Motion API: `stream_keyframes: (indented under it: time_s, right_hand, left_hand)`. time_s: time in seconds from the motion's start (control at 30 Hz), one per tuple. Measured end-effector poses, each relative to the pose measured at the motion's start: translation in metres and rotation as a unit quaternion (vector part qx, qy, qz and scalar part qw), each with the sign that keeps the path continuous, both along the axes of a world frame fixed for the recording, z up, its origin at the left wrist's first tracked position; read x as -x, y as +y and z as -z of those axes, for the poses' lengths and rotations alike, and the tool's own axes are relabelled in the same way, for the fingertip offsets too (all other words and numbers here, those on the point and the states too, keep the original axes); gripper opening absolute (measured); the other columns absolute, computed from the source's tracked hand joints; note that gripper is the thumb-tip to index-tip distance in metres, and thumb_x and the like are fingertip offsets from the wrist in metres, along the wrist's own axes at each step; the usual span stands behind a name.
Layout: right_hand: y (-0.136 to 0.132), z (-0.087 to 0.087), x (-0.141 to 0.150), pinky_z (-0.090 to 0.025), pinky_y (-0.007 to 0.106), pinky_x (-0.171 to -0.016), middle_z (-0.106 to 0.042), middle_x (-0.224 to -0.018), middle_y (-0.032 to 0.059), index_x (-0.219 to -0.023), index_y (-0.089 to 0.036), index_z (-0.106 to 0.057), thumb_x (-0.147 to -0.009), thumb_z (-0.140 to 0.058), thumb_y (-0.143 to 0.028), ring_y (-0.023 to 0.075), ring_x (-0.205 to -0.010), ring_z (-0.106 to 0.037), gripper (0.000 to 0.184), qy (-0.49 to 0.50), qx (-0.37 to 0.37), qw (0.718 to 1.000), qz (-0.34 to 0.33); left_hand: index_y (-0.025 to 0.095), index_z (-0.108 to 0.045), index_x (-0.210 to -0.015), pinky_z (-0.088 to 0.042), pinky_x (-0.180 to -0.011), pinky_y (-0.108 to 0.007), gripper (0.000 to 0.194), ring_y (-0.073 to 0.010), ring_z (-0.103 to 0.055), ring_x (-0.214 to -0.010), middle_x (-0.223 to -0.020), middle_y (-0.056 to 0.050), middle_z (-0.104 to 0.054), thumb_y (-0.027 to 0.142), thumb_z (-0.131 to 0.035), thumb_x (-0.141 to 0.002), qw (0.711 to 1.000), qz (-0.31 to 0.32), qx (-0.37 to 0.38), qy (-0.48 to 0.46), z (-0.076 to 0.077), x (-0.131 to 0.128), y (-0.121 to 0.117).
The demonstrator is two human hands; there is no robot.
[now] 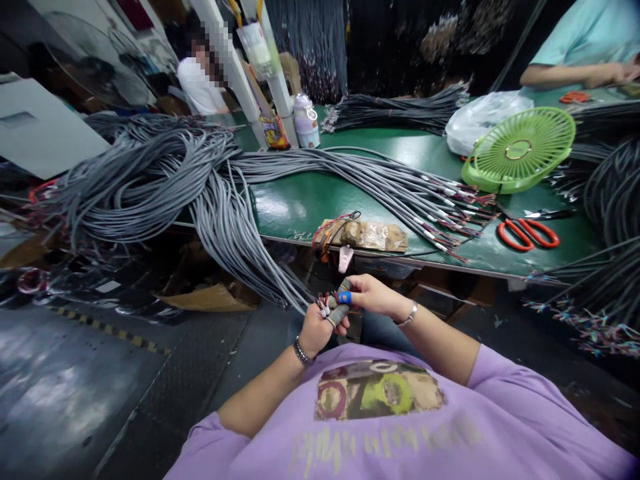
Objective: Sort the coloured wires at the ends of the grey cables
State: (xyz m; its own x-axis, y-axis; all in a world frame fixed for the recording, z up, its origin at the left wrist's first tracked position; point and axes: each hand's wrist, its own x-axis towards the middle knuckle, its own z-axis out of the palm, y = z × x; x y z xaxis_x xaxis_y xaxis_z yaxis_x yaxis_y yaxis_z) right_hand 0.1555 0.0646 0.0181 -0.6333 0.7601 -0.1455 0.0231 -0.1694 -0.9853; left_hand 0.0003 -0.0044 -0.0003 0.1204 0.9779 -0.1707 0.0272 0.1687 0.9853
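My left hand (316, 328) is closed round the end of a grey cable (280, 290) that runs up to the big bundle on the bench. Thin coloured wires (325, 303) stick out of the cable end above my fist. My right hand (370, 295) is closed in a pinch on those wire tips, its fingertips wrapped in grey and blue tape. Both hands meet low in front of my purple shirt, below the bench edge.
A green bench (300, 200) carries a long grey cable bundle (150, 173), a green fan (520, 150), red scissors (527, 233), a taped block (370, 235), a plastic bag (480, 117) and a bottle (306, 120). Another person's arm (565, 75) rests at the far right; a second person sits far back.
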Motion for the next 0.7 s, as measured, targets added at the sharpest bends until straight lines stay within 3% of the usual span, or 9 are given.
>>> stream_keyframes:
  time_s: [0.1,0.2,0.37,0.53,0.7]
  right_hand:
    - [0.001,0.001,0.002,-0.040,0.020,-0.048,-0.056,-0.059,-0.0026,-0.071,-0.013,-0.061,-0.063,-0.076,-0.046,0.0070,-0.051,-0.047,0.037,-0.016,0.006,1.000,0.009]
    - [0.003,0.006,0.001,-0.043,0.021,-0.048,-0.051,-0.053,-0.0051,-0.069,-0.014,-0.058,-0.061,-0.077,-0.048,0.0062,-0.048,-0.044,0.040,0.020,0.066,0.995,0.074]
    - [0.016,0.019,-0.003,-0.050,0.024,-0.051,-0.055,-0.060,-0.0033,-0.073,-0.016,-0.058,-0.072,-0.067,-0.056,0.0056,-0.046,-0.043,0.041,0.125,0.194,0.952,0.203]
    - [0.026,0.014,0.006,-0.051,0.024,-0.054,-0.061,-0.070,0.0020,-0.081,-0.014,-0.064,-0.084,-0.052,-0.059,0.0082,-0.053,-0.053,0.046,0.183,0.256,0.938,0.143]
    - [0.028,0.003,0.015,-0.046,0.020,-0.048,-0.057,-0.061,-0.0011,-0.077,-0.013,-0.064,-0.079,-0.064,-0.049,0.0065,-0.049,-0.047,0.036,0.194,0.249,0.939,0.139]
  left_hand:
    - [0.014,-0.060,-0.063,-0.039,-0.038,-0.019,0.033,-0.0095,-0.054,-0.039,-0.051,-0.001,-0.062,0.044,-0.065,-0.076,0.999,-0.018,0.010,-0.027,0.001,0.001,0.001]
    - [0.015,-0.057,-0.063,-0.037,-0.036,-0.018,0.032,-0.0086,-0.052,-0.036,-0.051,0.000,-0.061,0.043,-0.068,-0.073,0.995,-0.067,0.012,-0.075,-0.003,-0.003,0.002]
    - [0.015,-0.057,-0.067,-0.036,-0.035,-0.017,0.027,-0.0079,-0.052,-0.036,-0.051,0.002,-0.061,0.039,-0.069,-0.072,0.985,-0.111,0.006,-0.129,-0.014,-0.010,0.005]
    - [0.015,-0.057,-0.071,-0.035,-0.034,-0.017,0.027,-0.0081,-0.052,-0.035,-0.051,0.002,-0.061,0.040,-0.070,-0.070,0.976,-0.139,0.001,-0.165,-0.020,-0.017,0.013]
    - [0.015,-0.057,-0.068,-0.034,-0.033,-0.016,0.031,-0.0075,-0.051,-0.035,-0.051,0.002,-0.061,0.042,-0.072,-0.067,0.974,-0.142,0.004,-0.176,-0.021,-0.022,0.021]
